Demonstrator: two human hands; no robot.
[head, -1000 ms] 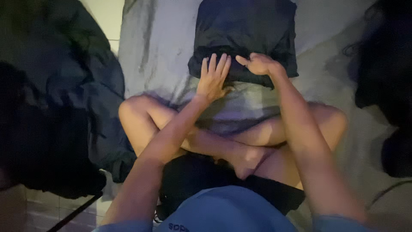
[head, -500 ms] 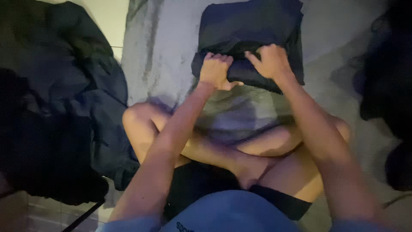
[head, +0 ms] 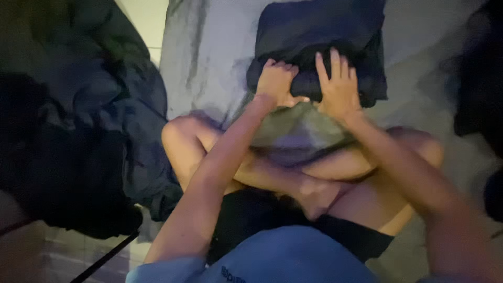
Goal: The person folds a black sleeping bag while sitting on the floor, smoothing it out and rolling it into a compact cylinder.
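Note:
A folded dark navy garment (head: 319,36) lies on the grey bedsheet (head: 215,52) just beyond my crossed legs. My left hand (head: 275,81) has its fingers curled on the garment's near left edge. My right hand (head: 338,86) rests flat on the garment's near edge with fingers spread. A grey-green cloth (head: 298,133) lies on my lap under both wrists.
A heap of dark bedding or clothes (head: 78,131) fills the left side, hanging over the sheet's edge. More dark fabric (head: 479,78) sits at the far right. Tiled floor (head: 68,251) and a dark strap (head: 105,259) show at the lower left.
My left hand went from open fingers to curled on the garment's edge. My right hand moved from gripping that edge to lying flat with fingers spread.

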